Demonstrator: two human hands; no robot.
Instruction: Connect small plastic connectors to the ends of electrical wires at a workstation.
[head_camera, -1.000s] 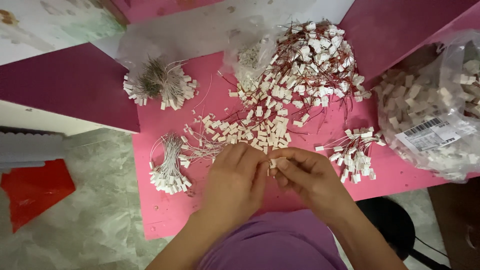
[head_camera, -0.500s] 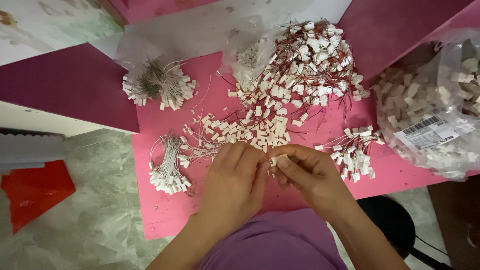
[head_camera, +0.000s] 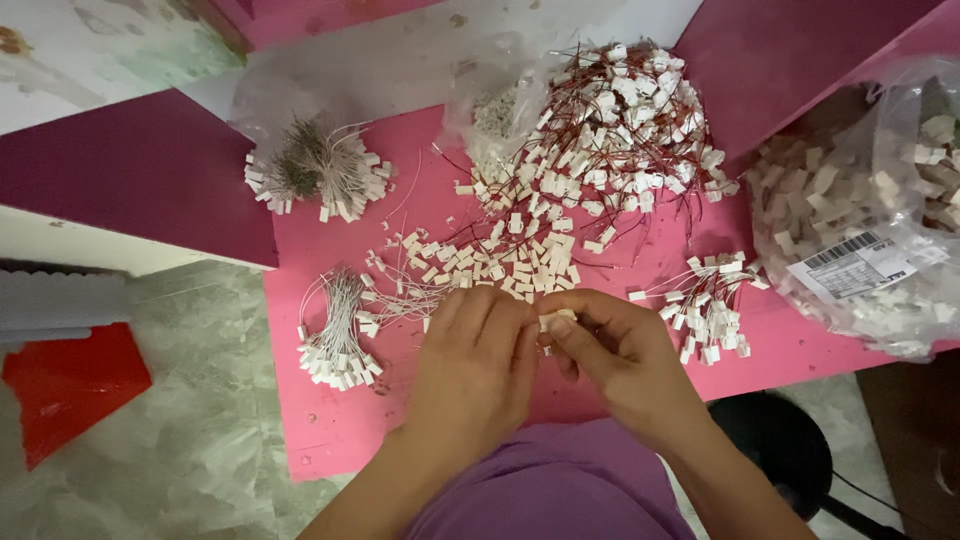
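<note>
My left hand and my right hand meet over the near part of a pink table. Their fingertips pinch one small white plastic connector between them. Just beyond the hands lies a loose scatter of white connectors with thin red wires. A big heap of the same wired connectors sits further back. To the right of my right hand lies a small cluster of wired connectors.
A tied bundle of white-wired connectors lies left of my hands, another bundle at the back left. A clear plastic bag of white connector housings fills the right edge. A black stool and a red object stand on the floor.
My hands have stayed in place over the table edge; the fingertips have shifted slightly around the small white connector.
</note>
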